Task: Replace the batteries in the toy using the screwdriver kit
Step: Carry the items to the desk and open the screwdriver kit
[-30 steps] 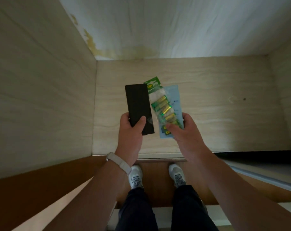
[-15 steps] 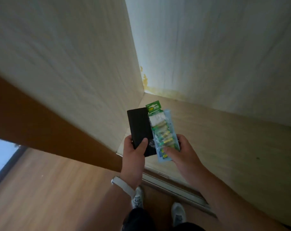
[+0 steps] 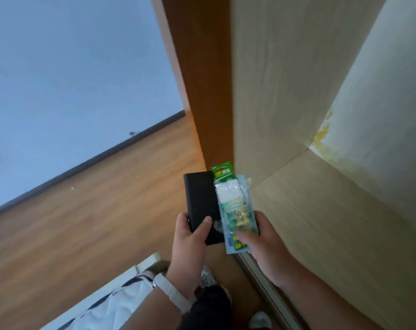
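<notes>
Wooden flooring (image 3: pixel 95 222) lay at nine o'clock and a pale cupboard (image 3: pixel 297 115) at three. The left hand (image 3: pixel 190 236) gripped the black screwdriver kit (image 3: pixel 201 201). Beside it, toward three o'clock, the right hand (image 3: pixel 261 239) pinched the battery pack (image 3: pixel 235 210). No toy showed, so the task seemed barely begun.

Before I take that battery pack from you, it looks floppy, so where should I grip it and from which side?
Probably pinch the flat green header card of the battery pack, front and back, from the far end. That end sticks out free; the right hand grips the near end, and the black case in the left hand lies along its left edge.
</notes>
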